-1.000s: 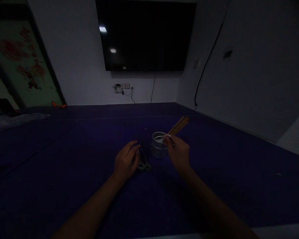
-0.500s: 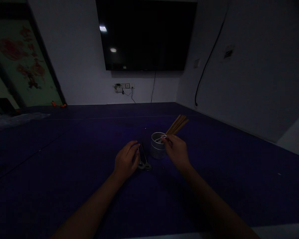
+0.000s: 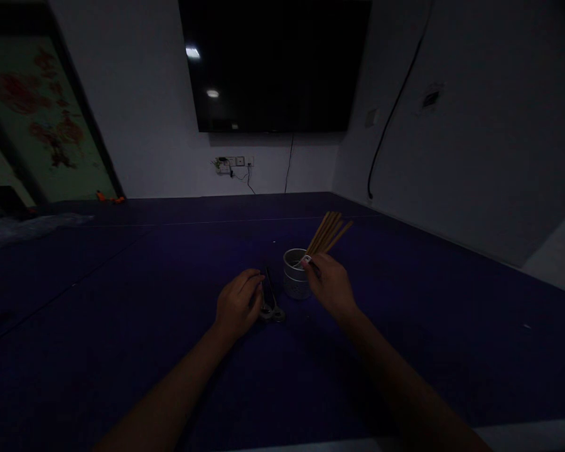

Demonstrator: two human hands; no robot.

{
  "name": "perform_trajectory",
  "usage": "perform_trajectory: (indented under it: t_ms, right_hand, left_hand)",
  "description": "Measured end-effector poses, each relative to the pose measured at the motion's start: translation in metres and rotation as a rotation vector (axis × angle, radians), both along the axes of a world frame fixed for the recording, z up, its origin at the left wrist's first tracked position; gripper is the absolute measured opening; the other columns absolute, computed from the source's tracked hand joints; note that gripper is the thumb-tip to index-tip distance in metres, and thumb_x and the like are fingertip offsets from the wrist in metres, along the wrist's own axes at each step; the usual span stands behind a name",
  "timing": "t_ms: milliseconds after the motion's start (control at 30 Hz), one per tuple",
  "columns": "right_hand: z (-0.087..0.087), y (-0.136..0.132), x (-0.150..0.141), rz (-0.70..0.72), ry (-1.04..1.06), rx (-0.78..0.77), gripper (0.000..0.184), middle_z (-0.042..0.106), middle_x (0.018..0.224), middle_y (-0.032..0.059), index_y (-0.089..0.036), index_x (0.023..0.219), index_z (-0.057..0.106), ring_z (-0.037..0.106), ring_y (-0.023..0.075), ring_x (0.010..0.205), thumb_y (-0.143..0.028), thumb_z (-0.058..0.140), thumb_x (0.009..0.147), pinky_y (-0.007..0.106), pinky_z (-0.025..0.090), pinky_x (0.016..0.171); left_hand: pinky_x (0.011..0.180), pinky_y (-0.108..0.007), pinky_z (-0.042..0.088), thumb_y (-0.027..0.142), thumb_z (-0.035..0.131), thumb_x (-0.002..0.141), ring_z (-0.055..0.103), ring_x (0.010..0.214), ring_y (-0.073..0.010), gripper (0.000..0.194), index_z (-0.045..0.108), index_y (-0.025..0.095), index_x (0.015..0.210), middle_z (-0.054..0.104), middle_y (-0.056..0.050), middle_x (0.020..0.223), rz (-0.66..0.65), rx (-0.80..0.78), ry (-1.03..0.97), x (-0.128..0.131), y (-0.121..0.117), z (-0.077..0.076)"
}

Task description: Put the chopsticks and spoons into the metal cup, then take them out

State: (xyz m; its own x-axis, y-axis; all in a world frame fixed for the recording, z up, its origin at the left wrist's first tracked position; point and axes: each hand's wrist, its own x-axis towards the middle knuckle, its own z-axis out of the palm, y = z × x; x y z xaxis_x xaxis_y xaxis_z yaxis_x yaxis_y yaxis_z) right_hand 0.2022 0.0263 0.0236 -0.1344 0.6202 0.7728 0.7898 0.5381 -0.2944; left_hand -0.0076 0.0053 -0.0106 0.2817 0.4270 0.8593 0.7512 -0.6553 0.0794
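My right hand [image 3: 330,284] pinches the pale end of a thin metal utensil [image 3: 306,258], likely a spoon, whose lower part goes inside the silvery holder [image 3: 297,289]. This round, perforated metal holder stands upright on the purple surface. Several wooden chopsticks [image 3: 326,233] lean out past its rim, behind my right fingers. To the left, my left hand [image 3: 239,298] rests with curved fingers apart, beside two dark metal utensils [image 3: 273,314] with rounded, spoon-like near ends. Its fingers partly cover one of them. Dim light hides finer detail.
The purple surface [image 3: 136,301] runs back to the wall. Clear plastic wrapping [image 3: 32,227] lies at far left, near small orange objects [image 3: 110,198]. A large black television [image 3: 277,66] hangs on the wall above sockets [image 3: 235,162] with cables.
My right hand has moved slightly left, and the utensil has tipped from nearly flat to slanting down into the holder. The chopsticks have shifted left and fanned out. My left hand stays put.
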Motion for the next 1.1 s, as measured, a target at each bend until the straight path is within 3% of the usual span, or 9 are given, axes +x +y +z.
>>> perform_trajectory:
  t_ms: [500,767,1100]
  right_hand:
    - [0.0020,-0.0055,-0.0049,-0.138,-0.082,-0.064,0.030,0.063,0.080,0.0072,-0.019,0.079,0.061,0.059,0.0189,0.075,-0.032,0.037,0.091,0.029,0.041,0.064]
    - [-0.0049,-0.0021,-0.0052,-0.072,0.092,-0.043,0.028,0.065,0.082,0.0054,-0.018,0.090,0.065,0.060,0.0176,0.076,-0.036,0.043,0.088,0.028,0.043,0.067]
    - [-0.0013,-0.0037,-0.0055,-0.089,0.208,0.069,0.030,0.063,0.074,0.0032,-0.016,0.097,0.065,0.053,0.0142,0.061,-0.039,0.050,0.084,0.027,0.043,0.063]
  left_hand:
    - [0.077,-0.031,0.052,0.018,0.044,0.086,0.061,0.093,-0.0172,0.020,0.059,0.018,0.098,0.065,-0.008,0.099,-0.006,-0.028,0.024,0.0013,0.0002,0.0000]
    - [0.078,-0.031,0.052,0.019,0.043,0.086,0.061,0.093,-0.0173,0.020,0.059,0.017,0.097,0.065,-0.008,0.097,-0.006,-0.064,0.041,0.0011,-0.0013,0.0019]
    - [0.078,-0.030,0.052,0.020,0.042,0.087,0.061,0.091,-0.0166,0.019,0.058,0.018,0.097,0.065,-0.007,0.097,0.000,-0.085,0.056,0.0011,-0.0002,0.0005]
